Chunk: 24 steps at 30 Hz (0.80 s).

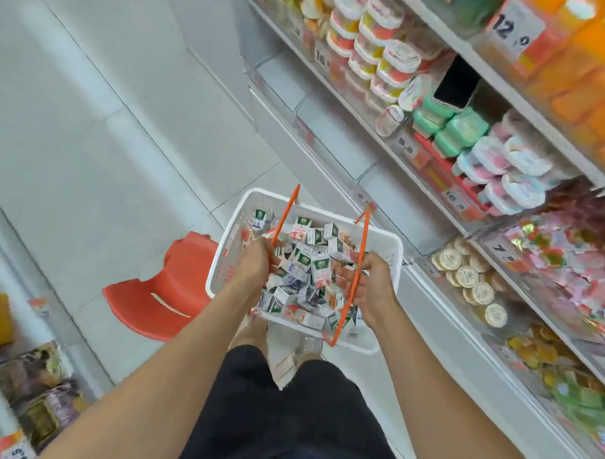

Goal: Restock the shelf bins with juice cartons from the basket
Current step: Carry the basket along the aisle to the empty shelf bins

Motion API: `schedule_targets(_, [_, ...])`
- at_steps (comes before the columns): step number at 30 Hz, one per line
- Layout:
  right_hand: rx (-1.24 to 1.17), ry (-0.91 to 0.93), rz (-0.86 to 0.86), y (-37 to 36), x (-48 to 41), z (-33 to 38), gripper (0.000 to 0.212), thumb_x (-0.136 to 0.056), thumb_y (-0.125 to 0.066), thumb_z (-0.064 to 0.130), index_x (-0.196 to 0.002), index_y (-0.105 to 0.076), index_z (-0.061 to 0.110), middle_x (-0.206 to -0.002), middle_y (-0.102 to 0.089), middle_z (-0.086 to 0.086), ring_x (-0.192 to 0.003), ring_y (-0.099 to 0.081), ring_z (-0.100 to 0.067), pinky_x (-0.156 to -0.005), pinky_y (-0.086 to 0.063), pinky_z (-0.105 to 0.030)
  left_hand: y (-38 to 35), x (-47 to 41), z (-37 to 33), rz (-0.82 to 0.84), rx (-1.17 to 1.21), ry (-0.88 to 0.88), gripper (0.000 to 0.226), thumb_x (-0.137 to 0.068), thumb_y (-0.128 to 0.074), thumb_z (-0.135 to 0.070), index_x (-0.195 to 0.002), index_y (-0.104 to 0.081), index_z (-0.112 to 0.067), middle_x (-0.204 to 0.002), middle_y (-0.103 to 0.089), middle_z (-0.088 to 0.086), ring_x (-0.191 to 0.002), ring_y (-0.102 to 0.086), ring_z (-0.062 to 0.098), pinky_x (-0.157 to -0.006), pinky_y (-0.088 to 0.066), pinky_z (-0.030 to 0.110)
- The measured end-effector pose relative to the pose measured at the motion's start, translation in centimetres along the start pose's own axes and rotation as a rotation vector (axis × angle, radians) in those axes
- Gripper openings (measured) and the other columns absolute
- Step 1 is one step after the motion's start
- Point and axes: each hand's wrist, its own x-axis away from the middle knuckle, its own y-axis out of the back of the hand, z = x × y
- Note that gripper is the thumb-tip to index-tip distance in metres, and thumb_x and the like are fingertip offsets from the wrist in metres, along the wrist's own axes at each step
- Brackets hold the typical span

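A white plastic basket (pixel 384 240) hangs in front of me above the floor, heaped with several small juice cartons (pixel 318 266). My left hand (pixel 253 267) grips the left orange handle (pixel 285 213). My right hand (pixel 371 286) grips the right orange handle (pixel 360 252). The shelving with clear bins (pixel 392 184) runs along my right side, and the bins nearest the basket look empty.
An orange plastic stool (pixel 162 289) stands on the white tiled floor just left of the basket. The right shelves hold stacked tubs (pixel 386 60), pastel packs (pixel 502 160) and round-lidded cups (pixel 471 280). Another shelf with packets (pixel 38 391) lies at the lower left.
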Motion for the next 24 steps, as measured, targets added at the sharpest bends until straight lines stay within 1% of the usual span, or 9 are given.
schedule_targets(2, [-0.001, -0.004, -0.043, -2.4, -2.9, 1.2, 0.036, -0.087, -0.048, 0.024, -0.119, -0.064, 0.016, -0.096, -0.074, -0.021, -0.059, -0.064, -0.024, -0.058, -0.042, -0.030, 0.5, -4.5, -1.6, 0.007, -0.071, -0.023, 0.038, -0.092, -0.037, -0.006, -0.090, -0.062, -0.036, -0.081, -0.057, 0.010, -0.069, -0.049, 0.021, -0.068, -0.040, 0.035])
schedule_targets(6, [-0.052, 0.001, -0.129, -5.7, -9.3, 1.6, 0.033, -0.083, -0.058, 0.032, -0.107, -0.071, 0.015, -0.077, -0.067, -0.018, -0.070, -0.068, -0.029, -0.061, -0.045, -0.033, 0.2, -13.6, -3.0, 0.078, -0.226, -0.051, 0.035, -0.096, -0.040, -0.009, -0.110, -0.070, -0.019, -0.084, -0.050, 0.010, -0.070, -0.041, 0.021, -0.068, -0.038, 0.039])
schedule_targets(8, [-0.081, -0.004, -0.146, -7.0, -12.7, 1.2, 0.023, -0.096, -0.058, 0.027, -0.112, -0.071, 0.016, -0.072, -0.066, -0.015, -0.066, -0.065, -0.026, -0.062, -0.046, -0.034, -0.2, -17.9, -3.4, 0.051, -0.247, -0.062, 0.031, -0.103, -0.038, -0.011, -0.103, -0.068, -0.016, -0.076, -0.047, 0.005, -0.060, -0.038, 0.017, -0.060, -0.036, 0.035])
schedule_targets(10, [-0.102, 0.002, -0.158, -8.7, -16.3, 0.4, 0.019, -0.102, -0.055, 0.023, -0.116, -0.067, 0.017, -0.077, -0.068, -0.016, -0.064, -0.064, -0.025, -0.062, -0.047, -0.034, -0.7, -22.7, -3.8, -0.007, -0.130, -0.016, 0.029, -0.105, -0.041, -0.012, -0.090, -0.065, -0.015, -0.071, -0.052, -0.003, -0.056, -0.045, 0.010, -0.054, -0.039, 0.025])
schedule_targets(11, [-0.096, 0.013, -0.154, -9.6, -17.9, -0.1, 0.018, -0.103, -0.054, 0.019, -0.116, -0.066, 0.018, -0.077, -0.068, -0.015, -0.064, -0.063, -0.025, -0.060, -0.046, -0.033, -0.7, -25.0, -3.8, -0.033, -0.070, 0.018, 0.026, -0.106, -0.044, -0.014, -0.092, -0.066, -0.011, -0.072, -0.054, -0.005, -0.058, -0.049, 0.006, -0.055, -0.042, 0.021])
schedule_targets(14, [-0.073, 0.027, -0.135, -12.2, -22.6, -1.8, 0.034, -0.087, -0.052, 0.004, -0.117, -0.060, 0.019, -0.079, -0.069, -0.015, -0.067, -0.057, -0.026, -0.061, -0.043, -0.035, -0.5, -31.0, -3.0, -0.068, -0.116, -0.017, 0.026, -0.104, -0.046, -0.009, -0.116, -0.069, -0.003, -0.071, -0.051, -0.005, -0.054, -0.047, 0.003, -0.052, -0.039, 0.015])
schedule_targets(17, [-0.079, -0.014, -0.123, -13.8, -27.4, -3.1, 0.053, -0.069, -0.049, 0.003, -0.119, -0.057, 0.021, -0.084, -0.066, -0.018, -0.073, -0.054, -0.027, -0.070, -0.042, -0.042, -0.6, -36.1, -1.7, -0.046, -0.349, -0.126, 0.038, -0.095, -0.046, 0.006, -0.114, -0.072, -0.014, -0.074, -0.050, 0.010, -0.045, -0.034, 0.006, -0.041, -0.026, 0.019])
schedule_targets(20, [-0.123, -0.049, -0.116, -15.1, -32.4, -3.8, 0.049, -0.077, -0.044, -0.006, -0.115, -0.058, 0.022, -0.086, -0.064, -0.019, -0.069, -0.053, -0.026, -0.066, -0.043, -0.039, -1.1, -40.6, -0.5, -0.059, -0.308, -0.127, 0.046, -0.089, -0.045, 0.003, -0.116, -0.075, -0.018, -0.072, -0.045, 0.009, -0.046, -0.032, 0.010, -0.043, -0.024, 0.027])
schedule_targets(24, [-0.163, -0.079, -0.066, -15.7, -38.5, -5.5, 0.048, -0.083, -0.041, -0.007, -0.118, -0.056, 0.022, -0.093, -0.062, -0.017, -0.077, -0.060, -0.031, -0.070, -0.051, -0.039, -1.4, -45.7, 1.1, -0.073, -0.342, -0.147, 0.055, -0.087, -0.042, 0.003, -0.131, -0.071, -0.013, -0.063, -0.040, 0.003, -0.042, -0.031, 0.008, -0.040, -0.023, 0.022])
